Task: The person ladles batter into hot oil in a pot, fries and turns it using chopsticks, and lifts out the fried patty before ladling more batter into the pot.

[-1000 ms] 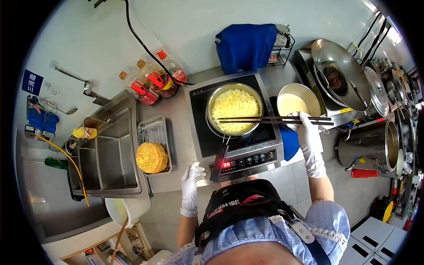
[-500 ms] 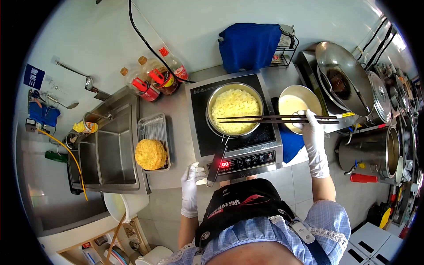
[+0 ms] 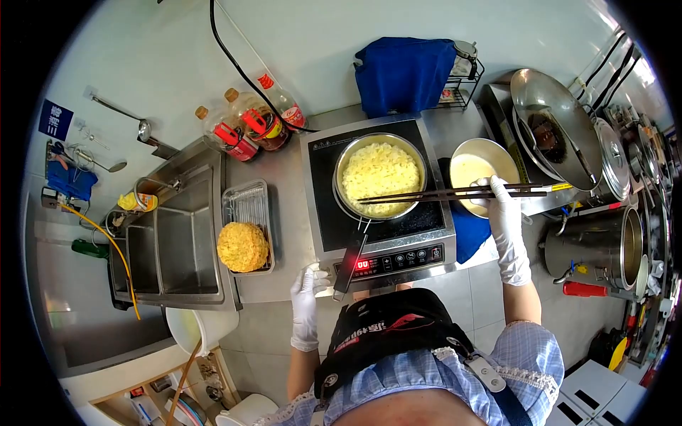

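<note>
My right hand [image 3: 500, 202], in a white glove, is closed around a pair of long dark chopsticks [image 3: 433, 194]. Their tips reach left into a round pan [image 3: 423, 157] and touch the lower part of a bubbling, crinkly yellow mass [image 3: 380, 170]. The pan sits on an induction cooker [image 3: 330, 227] with a red lit display, and its black handle [image 3: 350, 264] points toward me. Under my right hand stands a pot of pale creamy liquid [image 3: 470, 169]. My gloved left hand [image 3: 307, 291] is at the counter's front edge, left of the handle, fingers partly spread and holding nothing visible.
Left of the cooker, a wire-racked tray [image 3: 247, 202] bears a golden fried round [image 3: 243, 247]. Beyond are a metal sink [image 3: 186, 241] and several bottles [image 3: 263, 128]. A wok [image 3: 550, 131] stands at right; a blue cloth [image 3: 403, 74] covers something behind the cooker.
The chopstick tips have shifted slightly down and right, toward the lower edge of the yellow mass. My left hand stays in about the same place.
</note>
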A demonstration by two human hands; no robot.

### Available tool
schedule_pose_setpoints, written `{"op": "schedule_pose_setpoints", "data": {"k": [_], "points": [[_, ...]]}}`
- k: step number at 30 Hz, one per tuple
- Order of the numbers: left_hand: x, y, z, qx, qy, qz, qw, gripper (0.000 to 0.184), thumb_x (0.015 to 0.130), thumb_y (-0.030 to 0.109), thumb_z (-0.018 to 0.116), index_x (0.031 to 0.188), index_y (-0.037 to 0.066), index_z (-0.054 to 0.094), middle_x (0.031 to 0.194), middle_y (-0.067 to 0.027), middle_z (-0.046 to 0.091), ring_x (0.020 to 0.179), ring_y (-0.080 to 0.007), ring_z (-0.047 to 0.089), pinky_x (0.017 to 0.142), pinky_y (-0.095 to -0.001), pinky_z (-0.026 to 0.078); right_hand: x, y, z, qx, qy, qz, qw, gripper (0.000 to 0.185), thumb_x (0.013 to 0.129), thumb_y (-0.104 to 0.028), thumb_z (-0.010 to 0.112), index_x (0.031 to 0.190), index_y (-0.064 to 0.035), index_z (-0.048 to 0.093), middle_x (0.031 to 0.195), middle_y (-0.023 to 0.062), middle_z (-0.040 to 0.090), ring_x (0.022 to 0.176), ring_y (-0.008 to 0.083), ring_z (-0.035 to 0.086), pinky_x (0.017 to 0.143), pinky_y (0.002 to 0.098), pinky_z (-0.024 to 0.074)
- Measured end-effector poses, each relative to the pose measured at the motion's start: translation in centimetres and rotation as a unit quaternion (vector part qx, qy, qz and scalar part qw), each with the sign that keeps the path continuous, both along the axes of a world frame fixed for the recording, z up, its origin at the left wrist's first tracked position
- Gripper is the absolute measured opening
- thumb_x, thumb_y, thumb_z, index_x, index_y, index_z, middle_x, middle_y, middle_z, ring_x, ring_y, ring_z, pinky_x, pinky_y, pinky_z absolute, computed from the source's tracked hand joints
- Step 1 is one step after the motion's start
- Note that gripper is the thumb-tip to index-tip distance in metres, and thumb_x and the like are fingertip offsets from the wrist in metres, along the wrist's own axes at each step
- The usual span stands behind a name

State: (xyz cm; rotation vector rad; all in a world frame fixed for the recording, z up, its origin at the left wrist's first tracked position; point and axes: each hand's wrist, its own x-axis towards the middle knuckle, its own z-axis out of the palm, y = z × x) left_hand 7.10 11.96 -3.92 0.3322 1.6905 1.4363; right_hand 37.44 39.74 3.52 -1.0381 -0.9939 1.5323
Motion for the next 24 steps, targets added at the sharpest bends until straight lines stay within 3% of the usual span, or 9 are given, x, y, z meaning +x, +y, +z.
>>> {"op": "schedule_pose_setpoints", "data": {"k": [9,12,16,19,22,24], "points": [[0.0,0.4,0.4,0.006,0.0,0.012,1.0,0.032,0.095,0.027,0.044,0.109,0.001,0.057,0.084,-0.0073,0.063,0.067,-0.0114,0.059,0.059,-0.0227,0.048,0.6,-0.8,0.9,-0.009,0.034,-0.026,0.999,0.021,0.088,-0.024,0.056,0.089,-0.0029,0.058,0.082,0.0085,0.062,0.078,0.0182,0.063,0.063,0.0273,0.0541],[-0.1,0.5,0.6,0.006,-0.001,0.011,1.0,0.032,0.095,0.026,0.044,0.109,0.001,0.057,0.084,-0.0069,0.063,0.067,-0.0116,0.059,0.06,-0.0229,0.048,1.4,-2.1,1.7,0.066,0.046,-0.047,0.996,0.017,0.088,-0.016,0.055,0.092,0.0002,0.058,0.089,0.0115,0.062,0.083,0.0179,0.061,0.072,0.0298,0.0532],[-0.7,0.5,0.6,0.014,-0.01,-0.014,1.0,0.03,0.095,0.025,0.045,0.11,0.003,0.057,0.087,-0.0069,0.063,0.071,-0.0113,0.058,0.064,-0.0229,0.048,0.7,-5.6,3.9,0.228,-0.18,-0.042,0.956,0.015,0.084,-0.002,0.052,0.092,0.0049,0.063,0.096,0.0122,0.064,0.092,0.0207,0.06,0.087,0.0314,0.0441],[-1.2,0.6,0.9,0.024,-0.013,-0.022,0.999,0.029,0.094,0.025,0.045,0.11,0.003,0.057,0.087,-0.0068,0.063,0.071,-0.011,0.058,0.063,-0.0222,0.047,-0.1,-7.6,4.3,0.392,-0.31,0.005,0.866,0.017,0.074,0.003,0.061,0.091,0.0013,0.065,0.096,0.0144,0.065,0.09,0.0235,0.062,0.086,0.0322,0.0456],[-1.8,0.5,0.4,0.032,-0.013,-0.033,0.999,0.029,0.095,0.024,0.044,0.11,0.003,0.057,0.087,-0.0071,0.063,0.07,-0.0111,0.059,0.061,-0.0216,0.047,-2.6,-9.0,5.4,0.443,-0.353,0.032,0.823,0.019,0.072,0.004,0.065,0.091,0.0012,0.065,0.098,0.0142,0.065,0.091,0.0233,0.062,0.083,0.0299,0.049],[-2.3,0.2,0.1,0.036,-0.012,-0.044,0.998,0.029,0.095,0.024,0.043,0.11,0.003,0.057,0.087,-0.0074,0.063,0.069,-0.0112,0.059,0.061,-0.0213,0.048,-3.3,-9.3,3.1,0.402,-0.311,0.048,0.86,0.022,0.072,0.003,0.066,0.093,-0.0008,0.065,0.1,0.014,0.064,0.091,0.0236,0.062,0.082,0.0289,0.0493]]}}
